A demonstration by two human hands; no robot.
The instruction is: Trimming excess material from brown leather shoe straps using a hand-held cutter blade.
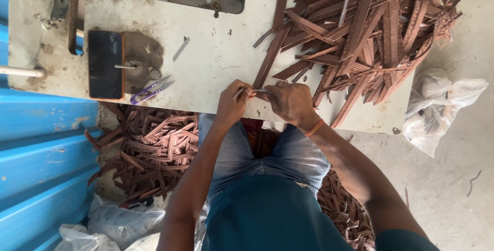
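Observation:
My left hand [232, 106] is closed around a thin silver metal tool [241, 93], its tip pointing right. My right hand [291, 102], with an orange band at the wrist, presses and grips a long brown strip [267, 65] at the front edge of the worn white table [216, 50]. The two hands almost touch, and the tool's tip meets the strip between them. A big loose pile of brown strips [365, 29] covers the table's right part, just beyond my right hand.
A black phone [105, 64] and purple-handled snips [149, 91] lie on the table's left. More brown strips [154, 148] are heaped on the floor under the table. A clear plastic bag [437, 107] sits at the right, and blue metal sheeting [41, 153] at the left.

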